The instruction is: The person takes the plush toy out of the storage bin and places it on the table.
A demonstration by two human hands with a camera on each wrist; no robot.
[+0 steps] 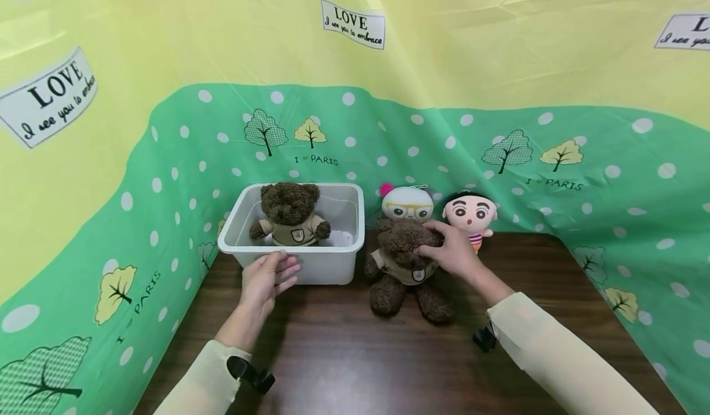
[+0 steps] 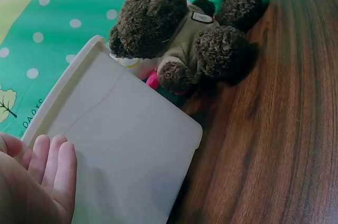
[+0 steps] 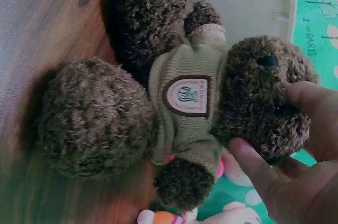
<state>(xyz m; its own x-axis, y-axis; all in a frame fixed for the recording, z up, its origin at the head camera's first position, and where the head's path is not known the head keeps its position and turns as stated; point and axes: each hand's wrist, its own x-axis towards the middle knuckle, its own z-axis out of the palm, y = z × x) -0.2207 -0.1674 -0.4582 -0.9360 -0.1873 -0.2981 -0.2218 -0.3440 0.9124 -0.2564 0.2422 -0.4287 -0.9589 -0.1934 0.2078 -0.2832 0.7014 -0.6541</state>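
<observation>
My left hand is at the front rim of a pale grey plastic bin, thumb at the lip and fingers along the outer wall. Inside the bin a dark brown teddy bear in a tan shirt sits upright. To the right of the bin, my right hand grips a matching teddy bear by its head, with the thumb on its face. This bear's legs extend forward over the table, and a badge shows on its shirt.
Behind the held bear stands a white-headed doll with yellow glasses and a pink pompom. A black-haired doll in stripes is right of it. Patterned cloth surrounds the dark wooden table.
</observation>
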